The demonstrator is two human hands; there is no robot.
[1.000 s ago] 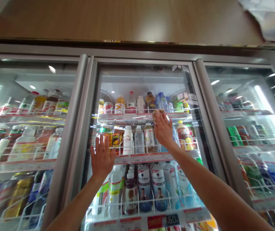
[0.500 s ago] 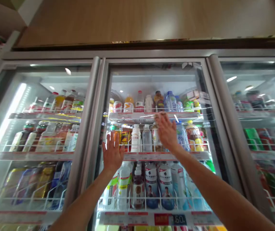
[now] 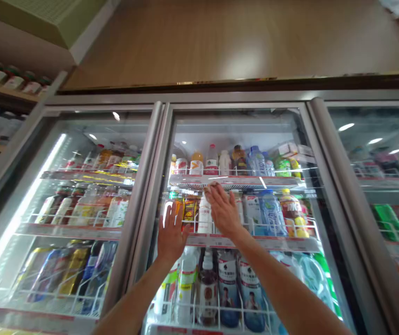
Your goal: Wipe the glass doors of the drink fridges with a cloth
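Note:
Both my hands are pressed flat against the middle glass door [image 3: 283, 139] of a drinks fridge. My left hand [image 3: 171, 235] is open, fingers up, near the door's left edge at the second shelf. My right hand [image 3: 223, 211] is also open and flat on the glass, a little higher and to the right, with its fingertips just under the top shelf [image 3: 248, 181]. Behind the glass by my right hand stands a white bottle [image 3: 204, 216]. Rows of bottles fill the shelves inside. I cannot tell whether anything lies under my right palm.
A grey upright door frame [image 3: 153, 172] separates the middle door from the left glass door [image 3: 91, 139]. Another glass door [image 3: 377, 149] is on the right. A wooden panel [image 3: 220, 42] runs above. A wall shelf with jars [image 3: 7, 81] is at far left.
My right hand has slid left and slightly down across the glass, from the door's middle toward my left hand. My left hand stays near the door's left edge. My view has turned left.

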